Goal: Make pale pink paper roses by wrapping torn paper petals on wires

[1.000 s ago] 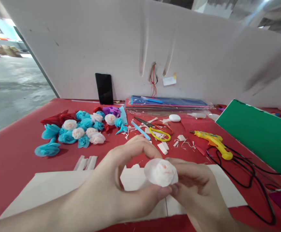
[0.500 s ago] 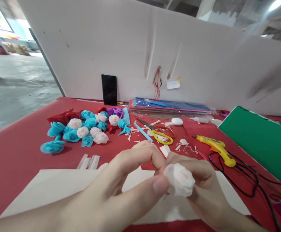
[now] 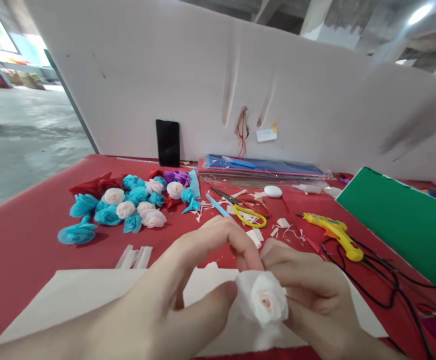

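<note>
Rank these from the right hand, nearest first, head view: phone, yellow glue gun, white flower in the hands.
1. White flower: at the right hand, on its left side.
2. Yellow glue gun: on the red table, beyond the hand and slightly right.
3. Phone: farthest, left and back, propped against the pale panel.

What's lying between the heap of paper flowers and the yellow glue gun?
Between the paper flowers and glue gun, the head view shows a blue pen-like stick, scissors and pale paper scraps, with a white oval object slightly farther back.
</note>
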Motion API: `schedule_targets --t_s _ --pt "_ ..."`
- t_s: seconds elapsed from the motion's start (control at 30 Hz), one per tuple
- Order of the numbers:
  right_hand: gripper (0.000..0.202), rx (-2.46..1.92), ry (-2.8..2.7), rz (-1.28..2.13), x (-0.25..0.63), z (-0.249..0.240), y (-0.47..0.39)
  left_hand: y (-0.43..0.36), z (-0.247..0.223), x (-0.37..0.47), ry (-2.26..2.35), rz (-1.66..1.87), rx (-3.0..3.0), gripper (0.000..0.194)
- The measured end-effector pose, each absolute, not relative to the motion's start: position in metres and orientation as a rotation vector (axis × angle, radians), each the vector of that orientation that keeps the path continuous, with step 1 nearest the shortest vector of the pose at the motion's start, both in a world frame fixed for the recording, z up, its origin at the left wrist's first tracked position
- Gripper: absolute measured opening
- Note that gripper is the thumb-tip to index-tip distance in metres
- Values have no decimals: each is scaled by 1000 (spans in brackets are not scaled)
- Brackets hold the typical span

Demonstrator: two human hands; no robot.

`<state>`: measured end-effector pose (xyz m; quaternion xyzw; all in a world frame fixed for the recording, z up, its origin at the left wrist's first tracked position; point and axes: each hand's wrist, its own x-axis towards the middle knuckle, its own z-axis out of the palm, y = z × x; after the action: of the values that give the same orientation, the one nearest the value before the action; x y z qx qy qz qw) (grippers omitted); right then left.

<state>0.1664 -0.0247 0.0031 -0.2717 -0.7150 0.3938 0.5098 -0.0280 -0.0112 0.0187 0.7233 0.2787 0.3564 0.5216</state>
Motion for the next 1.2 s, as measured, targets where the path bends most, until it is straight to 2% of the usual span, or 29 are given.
schedule_targets --t_s 0.13,0.27,0.4,0.6,0.83,0.93,1.2 --pt "11 -667 -1720 856 163 8 -28 -12 17 -25 645 855 1779 33" --pt "4 -714 -1606 881 157 11 -31 -14 20 -21 649 937 1801 27" --pt "6 -805 -1571 916 154 14 -36 -15 22 -21 682 877 1768 19" --pt "16 -967 -1495 1123 151 21 -39 -16 19 -22 719 815 1666 8" --pt "23 -945 -1493 1328 150 23 -41 -12 18 -23 623 667 1433 10" --pt "20 -1007 -1526 1274 150 21 -43 -14 17 -22 647 691 1401 10" --pt "8 -1095 -1583 872 147 16 -45 -17 16 -18 742 802 1424 11"
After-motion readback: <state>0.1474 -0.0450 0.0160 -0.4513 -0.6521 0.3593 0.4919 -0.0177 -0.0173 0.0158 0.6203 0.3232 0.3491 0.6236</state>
